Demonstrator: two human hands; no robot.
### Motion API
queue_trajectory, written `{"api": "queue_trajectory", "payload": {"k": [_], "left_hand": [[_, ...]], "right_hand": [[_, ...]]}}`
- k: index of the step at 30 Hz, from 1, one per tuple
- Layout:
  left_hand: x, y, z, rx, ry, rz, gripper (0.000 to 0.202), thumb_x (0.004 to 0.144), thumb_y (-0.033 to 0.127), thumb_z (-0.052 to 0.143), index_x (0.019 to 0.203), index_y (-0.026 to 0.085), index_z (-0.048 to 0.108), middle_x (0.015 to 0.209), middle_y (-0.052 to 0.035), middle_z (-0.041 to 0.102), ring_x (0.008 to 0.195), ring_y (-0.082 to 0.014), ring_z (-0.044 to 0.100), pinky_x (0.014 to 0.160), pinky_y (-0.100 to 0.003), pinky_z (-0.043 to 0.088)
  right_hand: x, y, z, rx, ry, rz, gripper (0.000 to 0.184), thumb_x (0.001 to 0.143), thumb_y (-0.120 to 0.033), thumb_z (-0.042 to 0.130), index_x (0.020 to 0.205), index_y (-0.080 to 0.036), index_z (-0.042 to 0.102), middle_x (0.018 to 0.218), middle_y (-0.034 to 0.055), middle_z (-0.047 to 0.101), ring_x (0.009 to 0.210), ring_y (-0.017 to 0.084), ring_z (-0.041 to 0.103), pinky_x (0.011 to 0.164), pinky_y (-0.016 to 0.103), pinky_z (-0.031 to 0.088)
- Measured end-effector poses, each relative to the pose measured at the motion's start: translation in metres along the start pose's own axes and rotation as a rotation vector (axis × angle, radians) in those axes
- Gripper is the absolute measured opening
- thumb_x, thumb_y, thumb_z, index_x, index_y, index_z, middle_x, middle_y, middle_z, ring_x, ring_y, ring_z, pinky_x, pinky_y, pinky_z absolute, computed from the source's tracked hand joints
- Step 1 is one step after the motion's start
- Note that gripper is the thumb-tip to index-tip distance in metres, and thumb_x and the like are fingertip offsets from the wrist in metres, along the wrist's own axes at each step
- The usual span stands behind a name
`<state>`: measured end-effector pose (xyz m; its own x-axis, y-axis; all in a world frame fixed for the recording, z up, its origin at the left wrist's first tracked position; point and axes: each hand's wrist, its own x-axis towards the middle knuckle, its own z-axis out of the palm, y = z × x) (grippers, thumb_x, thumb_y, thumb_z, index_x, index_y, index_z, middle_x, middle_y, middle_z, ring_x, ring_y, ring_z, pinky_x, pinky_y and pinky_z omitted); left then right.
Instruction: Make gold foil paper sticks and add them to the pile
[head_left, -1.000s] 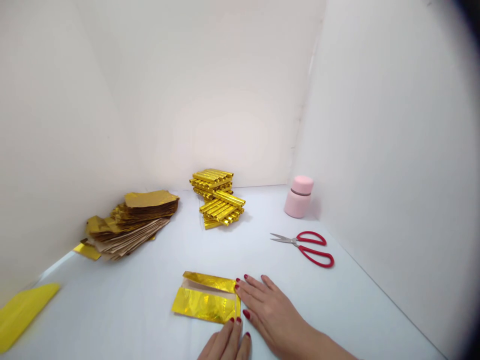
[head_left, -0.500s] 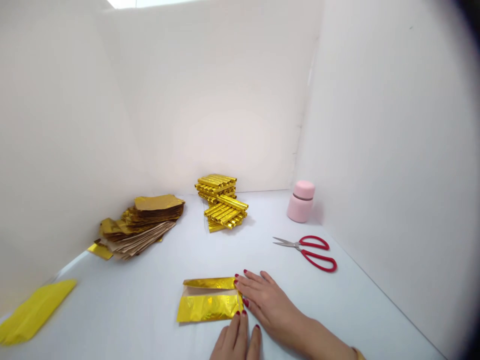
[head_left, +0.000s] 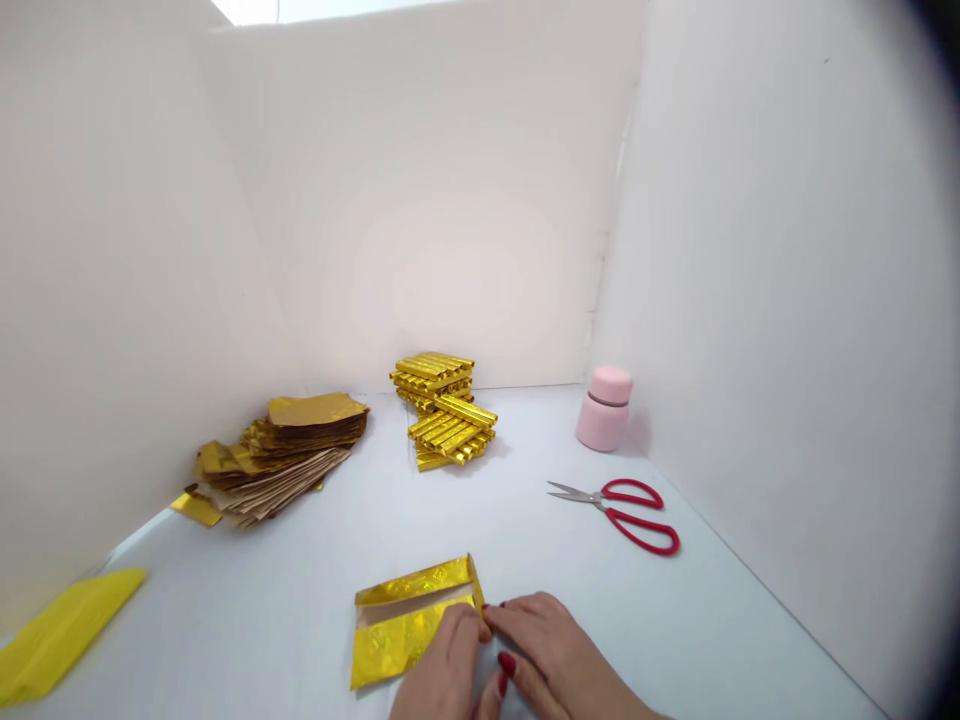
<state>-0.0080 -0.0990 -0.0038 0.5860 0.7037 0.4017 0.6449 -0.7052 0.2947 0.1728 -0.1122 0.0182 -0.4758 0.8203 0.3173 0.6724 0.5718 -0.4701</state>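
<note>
A folded gold foil sheet (head_left: 397, 640) lies on the white surface close to me, with a pale paper-backed strip showing between its two gold flaps. My left hand (head_left: 442, 665) is curled over the sheet's right end, and its fingers cover part of the lower flap. My right hand (head_left: 547, 650) meets it there, with its red-nailed fingertips pinching the right edge. The right end of the foil stands up slightly, and the hands hide its lower corner.
Farther back stand a stack of foil-and-paper sheets (head_left: 277, 465), a pile of folded gold foil sticks (head_left: 442, 410), a pink jar (head_left: 604, 410) and red-handled scissors (head_left: 622, 510). A yellow sheet (head_left: 64, 635) lies at the left. White walls (head_left: 765, 250) bound the surface.
Both hands have closed together on the foil's right end, where they were lying flatter beside it. The upper flap now angles up toward the right. The view has tilted slightly.
</note>
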Motion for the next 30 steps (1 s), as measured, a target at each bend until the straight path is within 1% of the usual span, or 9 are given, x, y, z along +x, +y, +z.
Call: {"api": "queue_trajectory", "payload": {"k": [6, 9, 12, 16, 19, 21, 23, 25, 30], "left_hand": [[0.043, -0.022, -0.048, 0.097, -0.195, 0.164, 0.035, 0.083, 0.007, 0.042, 0.115, 0.019, 0.050, 0.120, -0.0106, 0.060, 0.113, -0.0248, 0.054, 0.090, -0.045, 0.046], [0.057, -0.027, -0.060, 0.050, -0.363, 0.183, 0.023, 0.085, 0.008, 0.044, 0.095, 0.024, 0.057, 0.106, 0.0001, 0.067, 0.108, -0.0197, 0.057, 0.090, -0.042, 0.044], [0.059, -0.030, -0.067, 0.021, -0.422, 0.184, 0.020, 0.086, 0.009, 0.044, 0.082, 0.023, 0.057, 0.088, 0.0042, 0.068, 0.088, -0.0141, 0.064, 0.082, -0.030, 0.047], [0.045, -0.033, -0.047, 0.099, -0.246, 0.234, 0.018, 0.089, 0.014, 0.044, 0.089, 0.022, 0.060, 0.091, 0.0018, 0.070, 0.086, -0.0139, 0.064, 0.078, -0.024, 0.046], [0.025, -0.037, -0.012, 0.362, 0.038, 0.313, 0.030, 0.091, 0.033, 0.044, 0.109, 0.015, 0.059, 0.109, -0.0078, 0.068, 0.096, -0.0215, 0.063, 0.076, -0.030, 0.047], [0.013, -0.042, 0.008, 0.508, 0.207, 0.376, 0.039, 0.092, 0.040, 0.040, 0.103, 0.010, 0.063, 0.101, -0.0110, 0.071, 0.089, -0.0221, 0.065, 0.071, -0.030, 0.047], [0.006, -0.049, 0.017, 0.565, 0.195, 0.384, 0.040, 0.092, 0.043, 0.040, 0.105, 0.014, 0.063, 0.105, -0.0068, 0.070, 0.093, -0.0185, 0.064, 0.073, -0.026, 0.045], [0.003, -0.055, 0.016, 0.597, 0.135, 0.412, 0.039, 0.092, 0.044, 0.039, 0.112, 0.018, 0.061, 0.112, -0.0026, 0.067, 0.097, -0.0154, 0.062, 0.074, -0.024, 0.045], [0.004, -0.055, 0.001, 0.639, 0.005, 0.422, 0.042, 0.091, 0.045, 0.041, 0.120, 0.019, 0.056, 0.123, -0.0015, 0.060, 0.103, -0.0157, 0.061, 0.073, -0.025, 0.048]], "right_hand": [[-0.004, 0.023, 0.036, -0.378, 0.249, -0.262, 0.036, 0.092, -0.048, 0.037, 0.106, -0.022, 0.058, 0.100, 0.0016, 0.071, 0.084, 0.019, 0.063, 0.080, 0.033, 0.042], [-0.002, 0.020, 0.021, -0.435, 0.138, -0.268, 0.031, 0.089, -0.047, 0.045, 0.102, -0.024, 0.060, 0.101, -0.0018, 0.071, 0.082, 0.017, 0.063, 0.085, 0.035, 0.041], [0.008, 0.010, -0.017, -0.354, -0.135, -0.142, 0.020, 0.085, -0.032, 0.055, 0.103, -0.026, 0.060, 0.106, -0.0031, 0.069, 0.096, 0.019, 0.061, 0.094, 0.040, 0.036], [0.023, 0.007, -0.046, -0.309, -0.199, 0.054, 0.022, 0.087, -0.017, 0.047, 0.086, -0.028, 0.066, 0.091, -0.0039, 0.072, 0.095, 0.019, 0.062, 0.096, 0.045, 0.032], [0.024, 0.014, -0.026, -0.378, -0.105, 0.059, 0.022, 0.089, -0.022, 0.046, 0.101, -0.024, 0.064, 0.108, 0.0023, 0.069, 0.100, 0.021, 0.061, 0.092, 0.042, 0.039], [0.019, 0.020, -0.001, -0.490, 0.017, -0.053, 0.037, 0.089, -0.032, 0.047, 0.121, -0.015, 0.053, 0.125, 0.0097, 0.058, 0.109, 0.024, 0.057, 0.088, 0.039, 0.044], [0.010, 0.027, 0.022, -0.606, 0.099, -0.283, 0.036, 0.089, -0.032, 0.045, 0.116, -0.011, 0.056, 0.115, 0.0095, 0.065, 0.100, 0.022, 0.062, 0.079, 0.032, 0.048], [0.000, 0.033, 0.034, -0.725, 0.152, -0.324, 0.030, 0.092, -0.025, 0.042, 0.114, -0.011, 0.057, 0.113, 0.0076, 0.066, 0.100, 0.019, 0.062, 0.076, 0.027, 0.049], [-0.017, 0.040, 0.018, -0.685, 0.084, -0.297, 0.043, 0.093, -0.044, 0.038, 0.118, -0.014, 0.055, 0.118, 0.0051, 0.063, 0.102, 0.016, 0.062, 0.077, 0.025, 0.050]]}}
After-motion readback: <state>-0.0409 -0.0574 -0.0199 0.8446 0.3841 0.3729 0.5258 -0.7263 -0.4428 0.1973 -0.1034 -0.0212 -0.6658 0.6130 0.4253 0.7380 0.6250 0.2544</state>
